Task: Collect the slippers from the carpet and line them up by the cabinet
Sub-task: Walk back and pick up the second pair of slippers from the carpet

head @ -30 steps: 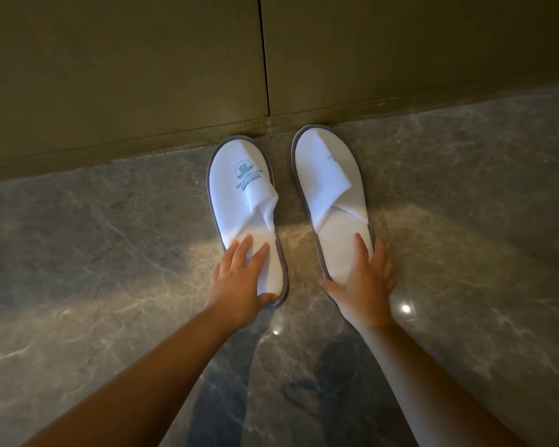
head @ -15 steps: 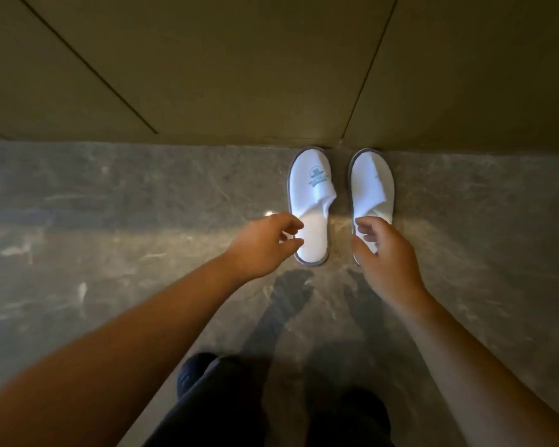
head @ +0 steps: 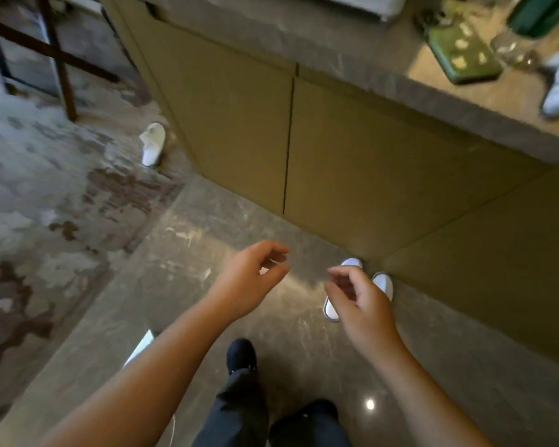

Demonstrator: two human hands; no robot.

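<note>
Two white slippers stand side by side on the marble floor, toes against the olive cabinet (head: pixel 239 124). The left slipper (head: pixel 331 309) and the right slipper (head: pixel 383 282) are partly hidden behind my right hand (head: pixel 359 301), which hovers above them with fingers loosely curled and holds nothing. My left hand (head: pixel 249 279) floats to their left, also empty with fingers apart. Another white slipper (head: pixel 152 143) lies on the patterned carpet (head: pixel 46 188) at the far left, close to the cabinet's corner.
The cabinet has a stone top (head: pixel 336 53) carrying a green tray (head: pixel 459 53) and glassware. A dark wooden frame (head: pixel 58 59) stands on the carpet at the upper left. My dark-trousered legs and shoes (head: pixel 239 356) are at the bottom.
Both hands have let go of the two slippers and lifted away. The view has risen and swung left, bringing the carpet, the third slipper and the cabinet top into sight.
</note>
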